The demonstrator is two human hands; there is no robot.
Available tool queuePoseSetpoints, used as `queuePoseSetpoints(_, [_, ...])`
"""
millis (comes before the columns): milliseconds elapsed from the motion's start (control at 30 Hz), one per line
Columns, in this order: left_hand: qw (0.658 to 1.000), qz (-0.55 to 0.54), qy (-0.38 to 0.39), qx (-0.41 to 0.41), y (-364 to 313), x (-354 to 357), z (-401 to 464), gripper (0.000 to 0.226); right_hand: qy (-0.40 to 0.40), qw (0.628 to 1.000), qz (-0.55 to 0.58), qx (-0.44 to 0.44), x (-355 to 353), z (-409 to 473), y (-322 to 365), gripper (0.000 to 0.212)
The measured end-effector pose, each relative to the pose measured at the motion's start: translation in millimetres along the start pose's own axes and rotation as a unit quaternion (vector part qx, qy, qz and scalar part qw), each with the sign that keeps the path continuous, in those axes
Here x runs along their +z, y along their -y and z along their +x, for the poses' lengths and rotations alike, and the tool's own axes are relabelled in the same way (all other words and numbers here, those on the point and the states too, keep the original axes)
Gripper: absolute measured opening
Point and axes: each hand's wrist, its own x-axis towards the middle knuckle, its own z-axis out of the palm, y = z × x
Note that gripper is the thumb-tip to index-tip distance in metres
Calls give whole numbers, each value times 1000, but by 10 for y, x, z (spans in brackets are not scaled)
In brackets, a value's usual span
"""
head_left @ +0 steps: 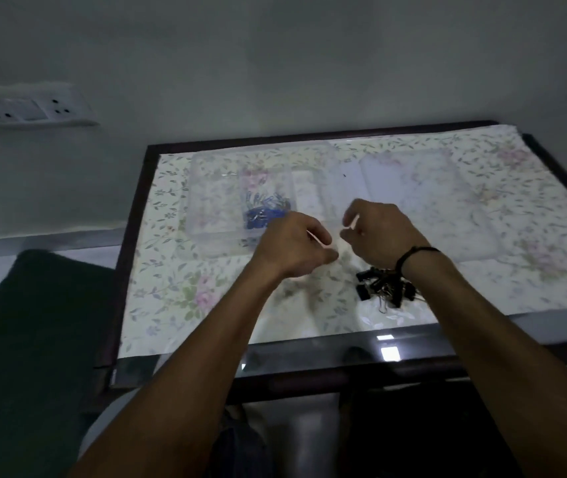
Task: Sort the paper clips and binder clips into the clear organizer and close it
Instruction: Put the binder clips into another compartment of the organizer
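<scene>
Both hands (335,236) pinch pale strips (351,225).

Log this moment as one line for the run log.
left hand: pinching pale clip | right hand: pinching pale clip | organizer: open, blue clips inside | black binder clips: on table

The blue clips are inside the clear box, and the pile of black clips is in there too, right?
Not quite. The head view shows the blue clips inside the clear organizer, but the pile of black binder clips lies outside it, on the flowery table cover below the right wrist.
</scene>
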Motion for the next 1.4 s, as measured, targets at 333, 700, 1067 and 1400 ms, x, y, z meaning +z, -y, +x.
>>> queuePoseSetpoints(333, [958,253,132,32,-276,980,161,113,216,941,-166,202,-41,-498,-757,137])
queuePoseSetpoints(700, [979,186,60,53,-206,1191,230,34,174,971,-6,166,197,-367,-646,59])
queuePoseSetpoints(1067, [998,42,38,16,-62,859,146,29,228,965,-32,124,30,-313,-214,41])
queuePoseSetpoints(1400, [994,-104,-15,-26,178,196,13,32,202,973,93,56,-69,-134,331,27])
